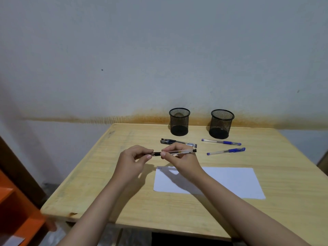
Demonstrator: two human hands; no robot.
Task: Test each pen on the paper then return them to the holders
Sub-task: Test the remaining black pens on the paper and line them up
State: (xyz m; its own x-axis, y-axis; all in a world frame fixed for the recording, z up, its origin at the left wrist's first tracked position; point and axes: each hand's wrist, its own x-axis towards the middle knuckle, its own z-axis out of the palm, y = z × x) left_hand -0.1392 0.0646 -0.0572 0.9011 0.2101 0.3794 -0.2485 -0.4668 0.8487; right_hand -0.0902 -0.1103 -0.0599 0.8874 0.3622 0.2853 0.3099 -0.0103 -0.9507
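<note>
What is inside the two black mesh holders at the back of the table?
Both the left holder and the right holder look empty: no pens stand in them. Through the mesh, only the dark bottoms show; a small item lying flat there could not be told.

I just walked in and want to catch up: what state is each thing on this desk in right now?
Held pen: level above the desk, gripped at both ends.
Left hand: pinches the pen's dark end.
Right hand: grips the clear barrel.
Black pens: lying flat, side by side.
Blue pens: lying flat, capped.
Holders: upright, empty.
Paper: flat, small scribble in one corner.
</note>
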